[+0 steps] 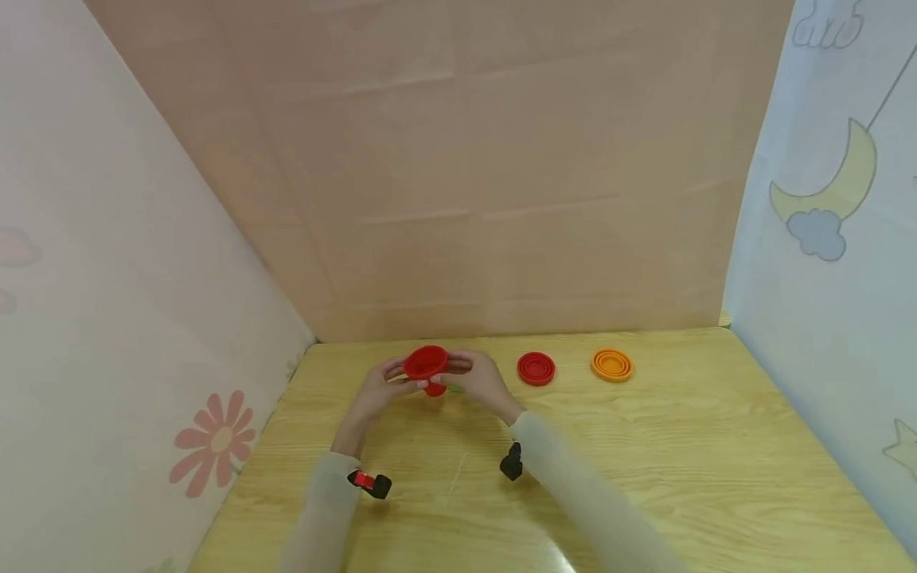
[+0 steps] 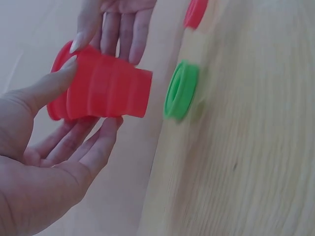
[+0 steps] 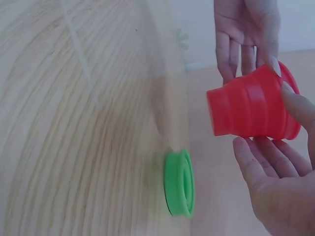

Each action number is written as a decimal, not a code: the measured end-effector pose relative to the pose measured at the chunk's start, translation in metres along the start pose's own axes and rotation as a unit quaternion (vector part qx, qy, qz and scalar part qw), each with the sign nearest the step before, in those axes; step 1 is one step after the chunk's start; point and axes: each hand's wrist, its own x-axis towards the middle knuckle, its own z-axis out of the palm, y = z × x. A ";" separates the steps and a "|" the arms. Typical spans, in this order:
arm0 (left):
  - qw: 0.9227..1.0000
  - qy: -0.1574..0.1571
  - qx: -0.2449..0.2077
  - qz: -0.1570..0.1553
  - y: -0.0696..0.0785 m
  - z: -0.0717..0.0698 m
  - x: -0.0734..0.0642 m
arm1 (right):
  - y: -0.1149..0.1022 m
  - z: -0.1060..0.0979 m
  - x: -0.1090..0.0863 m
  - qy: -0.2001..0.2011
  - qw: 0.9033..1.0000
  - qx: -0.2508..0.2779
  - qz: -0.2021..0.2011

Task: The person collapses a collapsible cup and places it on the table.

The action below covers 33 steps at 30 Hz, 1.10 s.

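Observation:
A red collapsible cup (image 1: 426,363), stretched out to its full stepped height, is held up over the table between both hands. My left hand (image 1: 374,393) grips it from the left, thumb near the wide rim and fingers along the far side. From the right, my right hand (image 1: 481,379) holds the same cup, its thumb also at the rim. The open mouth faces up toward the head camera, and the narrow base points down. Just beyond the base in the wrist views, a flattened green collapsible cup (image 2: 181,91) lies on the table; the head view hides most of it.
On the wooden table (image 1: 688,446), a flattened red collapsible cup (image 1: 536,368) lies right of the hands. Farther right is a flattened orange one (image 1: 612,364). A brown-covered wall (image 1: 458,175) rises behind the table, with patterned walls on either side.

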 end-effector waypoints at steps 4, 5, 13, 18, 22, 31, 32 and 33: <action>1.000 -0.007 -0.009 0.011 0.003 0.017 -0.006 | 0.001 -0.018 -0.013 -0.007 1.000 0.005 0.005; 1.000 -0.006 -0.008 0.015 0.004 0.021 -0.007 | 0.001 -0.022 -0.016 -0.010 1.000 0.007 0.006; 0.998 -0.033 -0.012 0.052 0.010 0.057 -0.014 | 0.003 -0.056 -0.046 -0.002 1.000 0.005 0.025; 0.996 -0.047 -0.021 0.072 0.006 0.081 -0.014 | 0.007 -0.072 -0.062 0.011 0.999 -0.012 0.033; 0.995 -0.066 -0.015 0.076 0.002 0.099 -0.015 | 0.013 -0.085 -0.078 0.030 0.998 -0.025 0.048; 0.994 -0.081 -0.025 0.062 -0.003 0.129 -0.020 | 0.022 -0.103 -0.107 0.042 0.997 -0.024 0.057; 0.995 -0.080 -0.025 0.060 -0.003 0.131 -0.020 | 0.022 -0.104 -0.109 0.042 0.997 -0.024 0.056; 0.995 -0.080 -0.025 0.059 -0.003 0.133 -0.020 | 0.022 -0.105 -0.110 0.041 0.997 -0.024 0.054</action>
